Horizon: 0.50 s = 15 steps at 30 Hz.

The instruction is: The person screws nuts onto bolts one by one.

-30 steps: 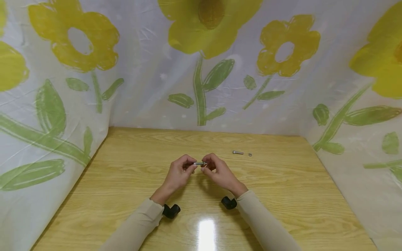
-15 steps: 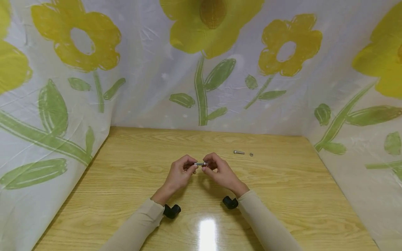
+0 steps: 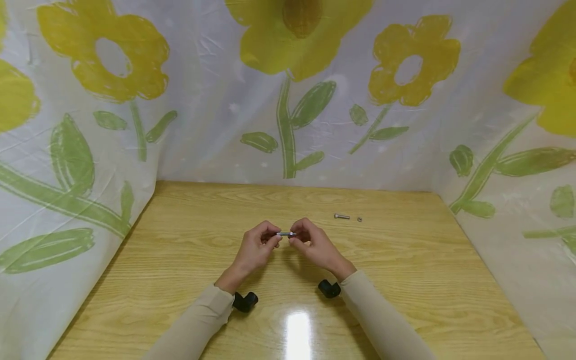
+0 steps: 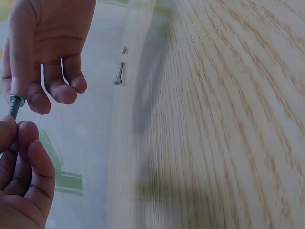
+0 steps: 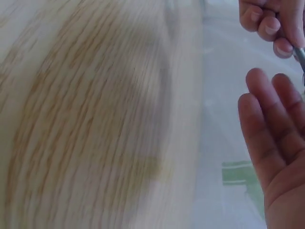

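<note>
My left hand (image 3: 257, 247) pinches a metal bolt (image 3: 284, 234) between thumb and forefinger, and the bolt lies level above the table. At the bolt's right end is a small nut (image 4: 18, 100), which my right hand (image 3: 316, 247) pinches with thumb and forefinger. In the left wrist view the threaded shank (image 4: 13, 110) shows between the two hands. The right hand's other fingers (image 5: 264, 114) stretch out loosely in the right wrist view. Fingertips cover the bolt's left end.
Behind the right hand, a second bolt (image 3: 342, 216) and a second nut (image 3: 359, 219) lie on the wooden table (image 3: 396, 280). A flowered cloth (image 3: 207, 125) walls the table's back and sides. A black wrist camera (image 3: 245, 302) hangs by each sleeve.
Both hands stay in nearly the same place. The right thumb and forefinger have shifted slightly around the nut, which shows more plainly now.
</note>
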{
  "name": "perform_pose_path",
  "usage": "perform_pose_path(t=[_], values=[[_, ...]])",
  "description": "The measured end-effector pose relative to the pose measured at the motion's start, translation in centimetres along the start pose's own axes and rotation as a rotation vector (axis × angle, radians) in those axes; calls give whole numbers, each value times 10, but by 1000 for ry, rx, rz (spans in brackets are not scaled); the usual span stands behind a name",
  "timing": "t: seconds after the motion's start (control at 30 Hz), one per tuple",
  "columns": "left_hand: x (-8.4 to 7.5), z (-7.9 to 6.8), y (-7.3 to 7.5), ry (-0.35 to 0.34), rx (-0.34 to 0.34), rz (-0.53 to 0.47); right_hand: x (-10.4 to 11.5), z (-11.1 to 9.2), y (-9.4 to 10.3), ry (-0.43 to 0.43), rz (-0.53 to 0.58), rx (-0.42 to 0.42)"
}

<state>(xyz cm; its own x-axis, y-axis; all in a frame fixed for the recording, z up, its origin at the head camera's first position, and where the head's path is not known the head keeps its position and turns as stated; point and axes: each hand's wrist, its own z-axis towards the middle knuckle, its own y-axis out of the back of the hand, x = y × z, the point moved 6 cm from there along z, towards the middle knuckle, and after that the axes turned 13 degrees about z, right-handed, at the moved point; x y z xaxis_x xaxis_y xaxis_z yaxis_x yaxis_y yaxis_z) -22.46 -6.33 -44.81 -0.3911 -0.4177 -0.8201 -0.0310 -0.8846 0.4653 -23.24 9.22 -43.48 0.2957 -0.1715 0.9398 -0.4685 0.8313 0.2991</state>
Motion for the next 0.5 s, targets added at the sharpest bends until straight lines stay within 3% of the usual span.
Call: perform_pose_path(t=[0.17,0.33,0.5], values=[[4,0,-4,3,11,-7,22,-3,-2,-2,-24,15],[4,0,-4,-6,10,3,-7,0,1,-33,12,-26],[4,0,-3,-34,4,19,-16,2,3,57,8,-37]])
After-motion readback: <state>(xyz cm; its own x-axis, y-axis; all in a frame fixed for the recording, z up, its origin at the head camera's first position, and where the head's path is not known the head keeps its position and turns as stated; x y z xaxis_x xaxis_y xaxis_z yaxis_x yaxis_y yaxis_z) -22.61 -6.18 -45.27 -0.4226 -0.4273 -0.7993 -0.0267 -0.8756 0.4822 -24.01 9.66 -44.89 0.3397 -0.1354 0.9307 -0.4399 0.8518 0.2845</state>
